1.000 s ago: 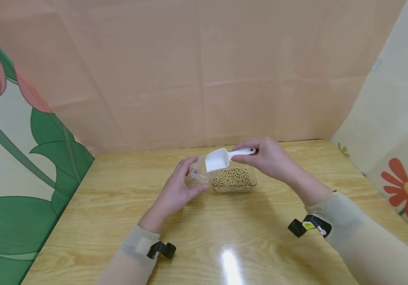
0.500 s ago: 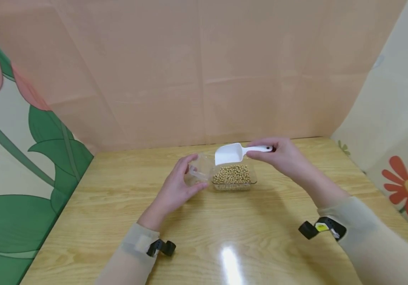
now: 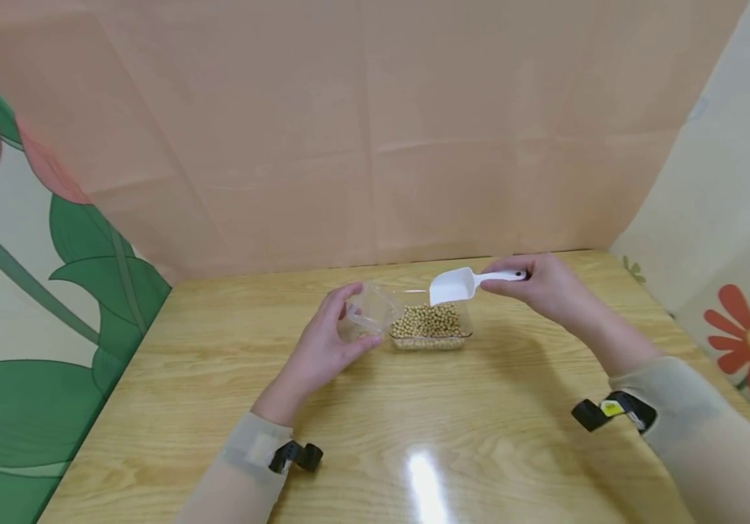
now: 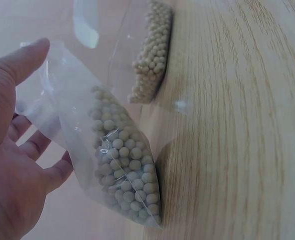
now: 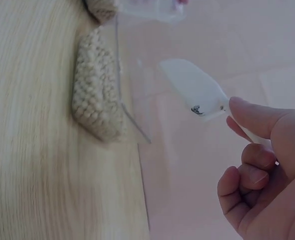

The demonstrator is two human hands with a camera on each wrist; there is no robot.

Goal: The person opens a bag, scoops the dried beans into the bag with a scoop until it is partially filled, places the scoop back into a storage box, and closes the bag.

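My left hand (image 3: pixel 322 346) holds a clear plastic container (image 4: pixel 70 115), thumb on one side and fingers on the other. Round, pale yellow beans like soybeans (image 4: pixel 130 170) fill its lower part in the left wrist view. To its right on the table stands a clear rectangular box (image 3: pixel 431 343) of the same beans (image 3: pixel 428 320). My right hand (image 3: pixel 535 284) pinches the handle of a white scoop (image 3: pixel 453 286) between thumb and fingers. The scoop is above the right back part of the box. No beans show in its bowl, which has a small dark mark in the right wrist view.
The wood-grain table (image 3: pixel 217 407) runs back to a pinkish covering (image 3: pixel 375 145). Flower-patterned panels stand at the left (image 3: pixel 28 306) and right (image 3: pixel 741 291). Each forearm wears a black wrist camera, the left camera (image 3: pixel 296 457) and the right camera (image 3: pixel 613 410).
My right hand has moved right with the white scoop, from over the held container to over the box. The left hand and its container have stayed nearly still.
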